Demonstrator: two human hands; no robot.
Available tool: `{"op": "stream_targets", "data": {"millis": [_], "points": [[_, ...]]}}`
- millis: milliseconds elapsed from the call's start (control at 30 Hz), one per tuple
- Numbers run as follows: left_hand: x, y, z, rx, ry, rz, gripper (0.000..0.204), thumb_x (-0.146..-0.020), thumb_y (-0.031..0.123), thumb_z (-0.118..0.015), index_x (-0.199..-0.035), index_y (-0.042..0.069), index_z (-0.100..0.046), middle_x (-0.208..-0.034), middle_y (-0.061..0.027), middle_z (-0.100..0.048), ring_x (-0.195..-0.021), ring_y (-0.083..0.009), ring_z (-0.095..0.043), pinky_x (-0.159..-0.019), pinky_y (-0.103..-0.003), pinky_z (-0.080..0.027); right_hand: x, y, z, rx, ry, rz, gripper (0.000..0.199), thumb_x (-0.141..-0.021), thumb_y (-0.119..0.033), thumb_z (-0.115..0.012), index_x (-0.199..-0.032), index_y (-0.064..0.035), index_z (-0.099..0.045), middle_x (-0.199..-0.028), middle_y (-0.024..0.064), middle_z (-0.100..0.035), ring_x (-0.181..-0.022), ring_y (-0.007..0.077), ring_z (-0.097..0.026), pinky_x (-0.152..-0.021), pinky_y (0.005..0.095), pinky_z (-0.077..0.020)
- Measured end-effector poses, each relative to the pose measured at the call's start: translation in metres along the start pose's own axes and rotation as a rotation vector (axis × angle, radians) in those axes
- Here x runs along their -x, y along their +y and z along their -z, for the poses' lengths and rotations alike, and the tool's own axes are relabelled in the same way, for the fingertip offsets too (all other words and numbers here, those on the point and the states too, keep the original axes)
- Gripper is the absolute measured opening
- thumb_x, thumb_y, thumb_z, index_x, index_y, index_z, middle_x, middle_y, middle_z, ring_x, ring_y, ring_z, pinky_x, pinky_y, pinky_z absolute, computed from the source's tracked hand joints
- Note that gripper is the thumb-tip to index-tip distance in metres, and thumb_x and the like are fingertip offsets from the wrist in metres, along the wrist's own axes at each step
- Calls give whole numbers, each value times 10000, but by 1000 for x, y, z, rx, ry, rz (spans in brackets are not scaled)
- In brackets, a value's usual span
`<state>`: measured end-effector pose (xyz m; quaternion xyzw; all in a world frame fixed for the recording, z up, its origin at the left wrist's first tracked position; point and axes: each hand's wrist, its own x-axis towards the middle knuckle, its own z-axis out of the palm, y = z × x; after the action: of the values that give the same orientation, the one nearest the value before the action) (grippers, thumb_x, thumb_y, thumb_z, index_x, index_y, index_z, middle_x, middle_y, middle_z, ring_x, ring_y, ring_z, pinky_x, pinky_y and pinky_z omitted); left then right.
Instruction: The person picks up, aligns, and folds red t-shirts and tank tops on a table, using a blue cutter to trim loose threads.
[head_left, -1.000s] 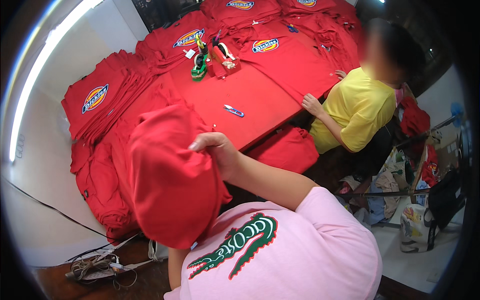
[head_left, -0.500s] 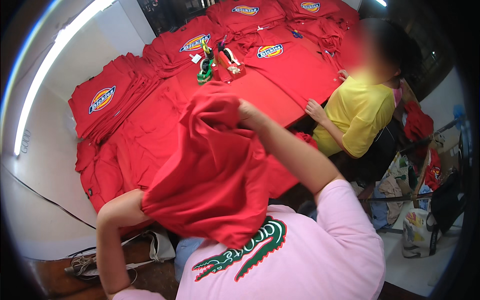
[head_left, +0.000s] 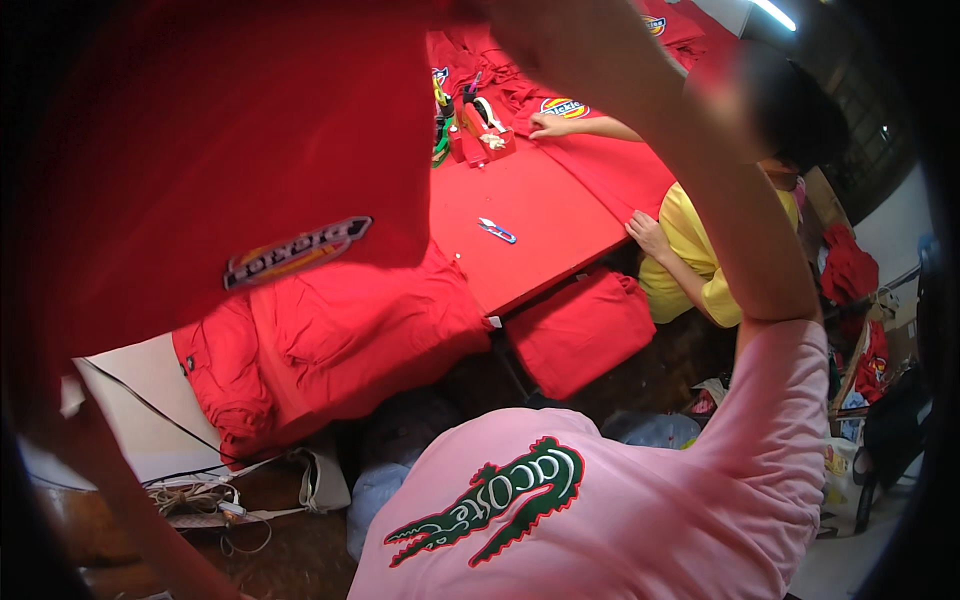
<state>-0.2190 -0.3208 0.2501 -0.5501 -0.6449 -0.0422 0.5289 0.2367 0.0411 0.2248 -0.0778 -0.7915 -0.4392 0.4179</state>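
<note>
A red shirt [head_left: 250,130] hangs raised and spread out over the upper left, its printed logo upside down near the lower edge. My right hand [head_left: 515,35], high at the top edge, grips one side of it; the fingers are partly hidden. My left hand [head_left: 48,405] is in shadow at the far left by the shirt's other side, its fingers too dark to make out. Beyond the shirt, blue-handled thread snips [head_left: 497,231] lie on the red tabletop [head_left: 520,260].
Red shirts [head_left: 350,330] lie heaped along the near left of the table. Tape dispensers [head_left: 488,130] stand farther back. On the right, a co-worker in yellow [head_left: 690,250] has both hands on another red shirt [head_left: 610,170]. Folded red cloth [head_left: 580,330] rests below the table edge.
Both my hands have risen and spread apart, lifting the bunched shirt up and left and opening it out. The snips now show. A co-worker's hand has reached farther across the table.
</note>
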Motion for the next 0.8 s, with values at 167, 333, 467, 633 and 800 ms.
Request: {"op": "stream_targets", "data": {"millis": [167, 333, 467, 633, 800], "points": [[14, -4, -53, 35, -189, -179, 492, -889, 276, -809, -1228, -29, -624, -1146, -194, -656, -1211, -385, -610, -1274, -652, -154, 10, 19, 11, -53, -466, -82, 110, -895, -198, -659, -848, -111, -706, -773, 104, -681, -715, 250, -678, -687, 379, -571], [-2, -46, -32, 559, -186, 287, 536, -1001, 220, -712, -1460, -6, -550, -1401, -167, -627, -1257, -259, -601, -975, -409, -478, -44, 15, 23, -921, -283, -655, 258, -947, -297, -737, -1061, -71, -789, -874, 84, -756, -740, 133, -673, -688, 308, -562], [-45, 53, -46, 1321, -639, 215, 710, -952, 334, -758, -1515, 15, -467, -1490, -142, -573, -1392, -228, -513, -1162, -382, -401, -85, -25, 3, -1081, -580, -552, 250, -948, -280, -732, -1060, -64, -788, -870, 78, -753, -736, 134, -671, -689, 307, -561], [-43, 138, -40, 1610, -675, 247, 470, -957, 176, -654, -1386, -5, -588, -1297, -68, -659, -1198, -155, -596, -1000, -312, -495, -109, -87, -64, -1162, -832, -378, 240, -948, -259, -727, -1059, -54, -786, -865, 70, -750, -732, 135, -668, -690, 305, -561], [-25, 33, -111, 1521, -476, 365, 474, -1027, 235, -563, -1428, -17, -576, -1229, -58, -670, -1073, -124, -632, -940, -314, -508, -104, -55, -40, -1131, -812, -423, 230, -949, -238, -721, -1058, -45, -785, -861, 62, -747, -727, 136, -666, -692, 303, -561]]}}
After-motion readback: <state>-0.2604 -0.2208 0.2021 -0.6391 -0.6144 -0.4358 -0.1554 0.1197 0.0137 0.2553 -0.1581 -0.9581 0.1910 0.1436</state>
